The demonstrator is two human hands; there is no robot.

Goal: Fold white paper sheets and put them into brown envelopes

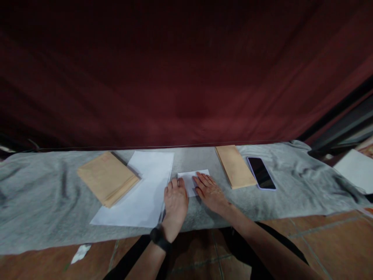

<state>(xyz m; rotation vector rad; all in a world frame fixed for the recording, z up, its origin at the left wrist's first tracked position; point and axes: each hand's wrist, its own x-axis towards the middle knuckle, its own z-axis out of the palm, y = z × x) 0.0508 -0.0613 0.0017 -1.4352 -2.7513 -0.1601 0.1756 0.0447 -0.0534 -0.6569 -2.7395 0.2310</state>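
Note:
A small folded white paper (190, 179) lies on the grey cloth (43, 210) in front of me. My left hand (175, 200) rests at its left edge with the fingers curled down onto it. Fingers stretched out, my right hand (209, 190) lies flat on the paper's right part. A black watch is on my left wrist.
A stack of white sheets (142, 190) lies left of my hands, with a pile of brown envelopes (107, 178) on its far left corner. Another brown envelope (235, 166) and a dark phone (261, 173) lie to the right. A dark red curtain hangs behind. A paper scrap (81, 252) lies on the tiled floor.

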